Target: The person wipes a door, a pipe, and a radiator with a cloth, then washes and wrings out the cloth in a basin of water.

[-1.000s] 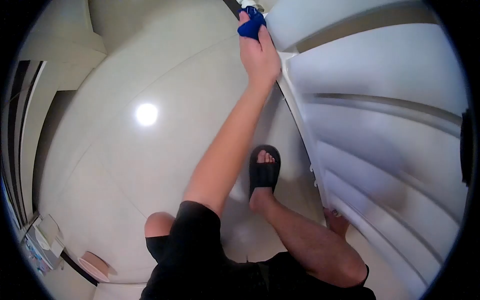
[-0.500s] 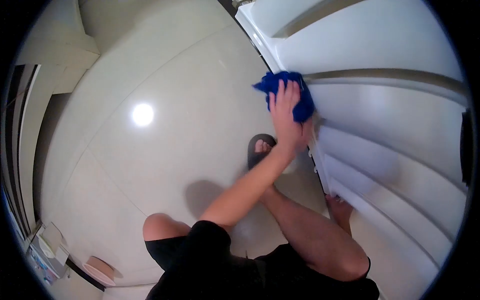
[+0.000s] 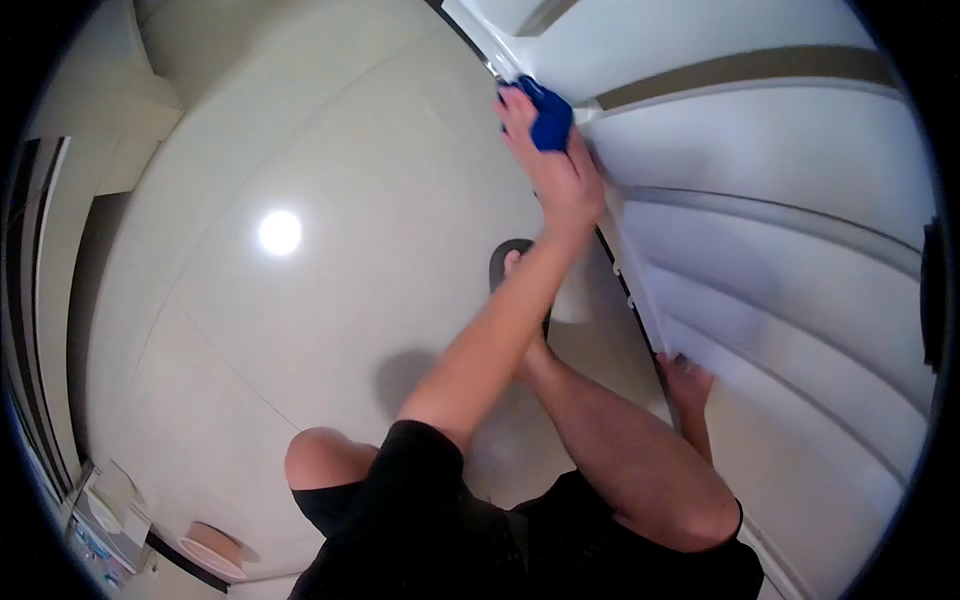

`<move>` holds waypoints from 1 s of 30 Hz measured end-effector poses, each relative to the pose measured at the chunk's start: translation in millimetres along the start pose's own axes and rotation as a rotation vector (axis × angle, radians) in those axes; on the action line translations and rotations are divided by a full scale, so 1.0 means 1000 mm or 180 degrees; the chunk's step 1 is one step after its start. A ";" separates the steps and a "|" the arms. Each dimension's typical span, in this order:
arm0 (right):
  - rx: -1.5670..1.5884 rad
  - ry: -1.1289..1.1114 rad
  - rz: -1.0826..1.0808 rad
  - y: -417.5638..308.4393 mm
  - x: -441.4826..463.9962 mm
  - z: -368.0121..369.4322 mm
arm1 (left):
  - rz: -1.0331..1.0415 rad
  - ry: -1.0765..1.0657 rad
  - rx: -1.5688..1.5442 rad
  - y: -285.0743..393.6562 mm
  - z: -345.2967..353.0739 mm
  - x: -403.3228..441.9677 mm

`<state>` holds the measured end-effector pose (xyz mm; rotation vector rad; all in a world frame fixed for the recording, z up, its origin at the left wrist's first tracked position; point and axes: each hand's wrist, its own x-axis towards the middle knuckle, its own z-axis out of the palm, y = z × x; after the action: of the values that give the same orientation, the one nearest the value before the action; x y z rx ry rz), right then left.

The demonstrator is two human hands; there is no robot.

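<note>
My left hand is closed on a blue cloth, bunched under its fingers and pressed against the edge of a white door. This door has ledges across its inner face, like the inside of a refrigerator door. Lower down, my right hand grips the near end of the same door's edge; its fingertips are partly hidden behind it. A dark strip with small white tabs runs along the edge between my hands.
My foot in a dark slipper stands on the pale tiled floor, close to the door edge. My bare legs are bent beneath me. A pink basin-like container is at the lower left, and a pale cabinet at the upper left.
My left hand and the blue cloth have slid farther up along the door edge, away from me. My right hand stays on the near end, now showing more.
</note>
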<state>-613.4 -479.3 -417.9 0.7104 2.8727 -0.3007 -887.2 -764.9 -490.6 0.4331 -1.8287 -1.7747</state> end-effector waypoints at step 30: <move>0.0017 -0.0315 -0.0774 -0.010 0.055 0.000 | 0.0252 -0.1787 -0.0098 0.034 -0.024 -0.193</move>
<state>-666.0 -463.4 -427.6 0.3350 2.8639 -0.3637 -714.4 -669.0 -488.4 -0.1740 -2.1396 -1.9999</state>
